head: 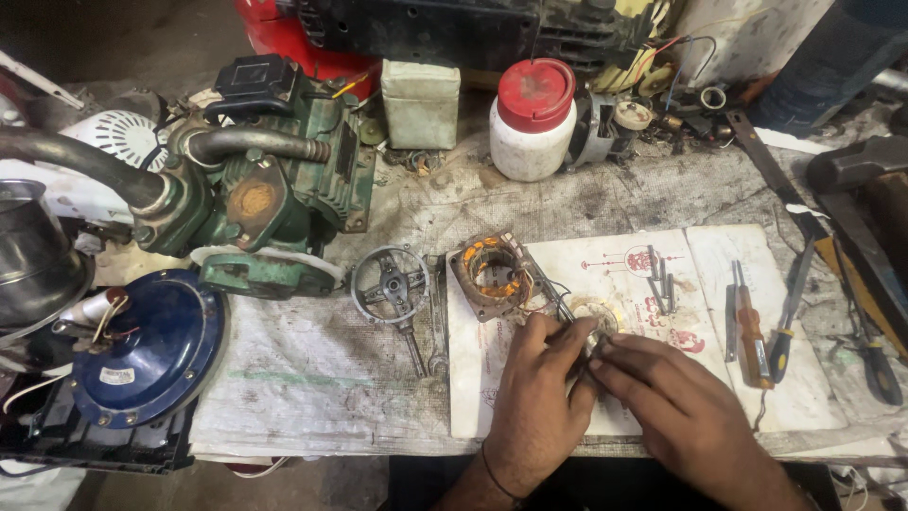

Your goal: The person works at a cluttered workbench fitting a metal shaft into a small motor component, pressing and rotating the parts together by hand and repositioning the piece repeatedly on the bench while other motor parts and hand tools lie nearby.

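Two bare hands and forearms show at the lower edge of the view, below the sheet of paper [605, 350]. The left hand [534, 407] has a thin dark band around its wrist, just below the paper's lower edge. The right hand [681, 407] wears nothing: no ring, watch or glove shows. No sleeves reach the forearms. Fingernails are short.

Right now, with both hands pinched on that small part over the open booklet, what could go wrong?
The left hand and right hand pinch a small metal part near thin wires running from the copper-wound stator; a tug might snap them. The loose bolts on the booklet could roll off if it shifts. The orange-handled screwdriver lies close beside the right hand and may get knocked.
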The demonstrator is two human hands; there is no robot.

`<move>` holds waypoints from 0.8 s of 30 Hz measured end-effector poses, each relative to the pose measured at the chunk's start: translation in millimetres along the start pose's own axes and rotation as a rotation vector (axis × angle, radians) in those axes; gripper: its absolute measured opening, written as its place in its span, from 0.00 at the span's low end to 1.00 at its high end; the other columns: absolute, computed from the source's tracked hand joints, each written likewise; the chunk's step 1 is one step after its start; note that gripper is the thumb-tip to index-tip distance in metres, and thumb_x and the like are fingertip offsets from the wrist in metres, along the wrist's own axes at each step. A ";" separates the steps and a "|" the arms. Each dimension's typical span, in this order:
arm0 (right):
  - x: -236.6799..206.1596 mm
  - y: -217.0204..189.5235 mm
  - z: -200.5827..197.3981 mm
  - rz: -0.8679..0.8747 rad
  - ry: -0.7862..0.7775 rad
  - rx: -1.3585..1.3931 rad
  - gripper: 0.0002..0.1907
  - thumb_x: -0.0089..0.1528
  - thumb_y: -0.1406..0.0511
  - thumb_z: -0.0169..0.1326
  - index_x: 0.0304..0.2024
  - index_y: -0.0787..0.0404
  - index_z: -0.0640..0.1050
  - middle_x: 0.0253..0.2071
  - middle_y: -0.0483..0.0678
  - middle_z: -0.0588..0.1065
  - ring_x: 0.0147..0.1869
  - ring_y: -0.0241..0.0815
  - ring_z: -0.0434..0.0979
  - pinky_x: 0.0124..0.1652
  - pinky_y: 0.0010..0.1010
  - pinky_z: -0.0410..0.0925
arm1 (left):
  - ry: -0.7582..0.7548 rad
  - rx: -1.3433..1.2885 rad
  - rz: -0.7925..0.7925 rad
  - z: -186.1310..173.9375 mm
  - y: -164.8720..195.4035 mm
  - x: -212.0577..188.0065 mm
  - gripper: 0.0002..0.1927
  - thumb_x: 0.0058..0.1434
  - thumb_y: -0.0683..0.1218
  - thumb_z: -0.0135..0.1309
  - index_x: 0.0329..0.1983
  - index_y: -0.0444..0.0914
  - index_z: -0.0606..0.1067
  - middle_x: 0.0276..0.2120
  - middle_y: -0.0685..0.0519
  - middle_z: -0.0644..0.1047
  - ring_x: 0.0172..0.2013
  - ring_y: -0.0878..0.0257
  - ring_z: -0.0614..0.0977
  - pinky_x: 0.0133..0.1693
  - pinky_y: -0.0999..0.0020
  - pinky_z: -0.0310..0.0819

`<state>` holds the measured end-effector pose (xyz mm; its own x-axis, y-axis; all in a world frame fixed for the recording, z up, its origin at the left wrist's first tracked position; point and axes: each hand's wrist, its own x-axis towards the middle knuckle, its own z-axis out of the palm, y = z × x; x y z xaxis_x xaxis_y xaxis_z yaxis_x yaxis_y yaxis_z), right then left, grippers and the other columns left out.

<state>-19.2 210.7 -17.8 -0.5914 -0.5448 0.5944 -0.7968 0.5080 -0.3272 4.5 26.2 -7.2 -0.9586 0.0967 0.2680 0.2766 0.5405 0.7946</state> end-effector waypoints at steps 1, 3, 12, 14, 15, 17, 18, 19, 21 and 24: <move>0.2 -0.3 0.2 0.056 0.014 -0.010 0.25 0.48 0.76 0.57 0.49 0.62 0.79 0.50 0.51 0.77 0.54 0.53 0.80 0.51 0.38 0.73 | -0.001 -0.006 -0.004 0.4 -0.1 -0.2 0.29 0.56 0.39 0.62 0.63 0.35 0.74 0.47 0.43 0.71 0.51 0.46 0.76 0.53 0.55 0.73; 0.5 -0.9 0.6 0.170 0.042 -0.030 0.23 0.50 0.75 0.60 0.49 0.64 0.78 0.50 0.52 0.77 0.52 0.51 0.80 0.48 0.38 0.72 | -0.006 -0.017 -0.009 1.4 -0.3 -0.6 0.28 0.58 0.41 0.64 0.62 0.35 0.74 0.47 0.42 0.71 0.51 0.46 0.76 0.52 0.55 0.72; 1.4 -0.4 1.1 0.235 0.024 -0.053 0.23 0.50 0.75 0.60 0.50 0.62 0.79 0.48 0.51 0.78 0.51 0.52 0.80 0.48 0.39 0.73 | -0.011 -0.052 -0.049 2.5 -0.4 -0.2 0.28 0.58 0.40 0.65 0.61 0.34 0.72 0.51 0.41 0.69 0.53 0.48 0.78 0.53 0.59 0.76; 1.2 -1.5 -0.2 0.085 0.040 -0.037 0.25 0.49 0.74 0.59 0.50 0.61 0.79 0.49 0.51 0.78 0.53 0.51 0.80 0.49 0.38 0.73 | 0.026 -0.065 -0.046 1.9 1.0 -1.2 0.27 0.57 0.38 0.62 0.61 0.34 0.72 0.52 0.42 0.70 0.52 0.47 0.79 0.52 0.58 0.77; 1.0 -1.8 -1.1 0.009 0.045 -0.026 0.25 0.49 0.74 0.59 0.51 0.60 0.78 0.49 0.51 0.77 0.53 0.51 0.80 0.49 0.38 0.73 | 0.045 -0.071 -0.048 1.9 2.1 -2.1 0.27 0.56 0.36 0.61 0.61 0.34 0.72 0.53 0.42 0.71 0.52 0.47 0.79 0.52 0.58 0.77; 2.1 -1.8 -0.9 0.077 0.039 -0.032 0.25 0.48 0.75 0.58 0.50 0.61 0.79 0.49 0.51 0.78 0.52 0.51 0.80 0.49 0.39 0.73 | 0.027 -0.125 -0.098 0.3 2.2 -2.2 0.26 0.56 0.37 0.61 0.60 0.34 0.72 0.52 0.42 0.71 0.50 0.48 0.80 0.51 0.58 0.77; 2.6 -1.8 -0.9 0.113 0.036 -0.036 0.25 0.48 0.75 0.58 0.50 0.61 0.79 0.49 0.51 0.78 0.52 0.51 0.79 0.48 0.39 0.73 | 0.015 -0.153 -0.124 -0.2 2.4 -2.3 0.26 0.56 0.38 0.61 0.59 0.34 0.71 0.52 0.42 0.71 0.49 0.48 0.81 0.51 0.58 0.77; 2.5 -1.7 -0.8 0.154 0.030 -0.045 0.25 0.49 0.74 0.59 0.50 0.61 0.79 0.48 0.51 0.78 0.51 0.51 0.79 0.48 0.39 0.73 | 0.039 -0.142 -0.090 0.2 2.9 -2.6 0.25 0.57 0.38 0.61 0.59 0.33 0.71 0.52 0.42 0.71 0.50 0.47 0.80 0.51 0.57 0.77; 3.4 -1.5 0.8 0.233 0.021 -0.068 0.24 0.50 0.73 0.62 0.50 0.62 0.80 0.46 0.50 0.78 0.49 0.51 0.79 0.46 0.40 0.72 | 0.089 -0.121 -0.015 -0.3 2.4 -2.0 0.25 0.58 0.39 0.62 0.58 0.32 0.71 0.52 0.42 0.71 0.52 0.46 0.79 0.53 0.56 0.76; 2.7 -1.6 -0.1 0.003 0.014 -0.035 0.28 0.45 0.75 0.56 0.50 0.59 0.79 0.48 0.50 0.77 0.54 0.52 0.80 0.50 0.38 0.73 | 0.099 -0.104 -0.011 0.1 2.8 -2.5 0.27 0.53 0.37 0.59 0.58 0.32 0.71 0.50 0.41 0.71 0.50 0.46 0.79 0.51 0.55 0.76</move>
<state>-19.6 208.5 -15.7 -0.5916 -0.5342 0.6039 -0.7902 0.5328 -0.3028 7.6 27.5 -5.7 -0.9516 0.0060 0.3074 0.2770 0.4506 0.8487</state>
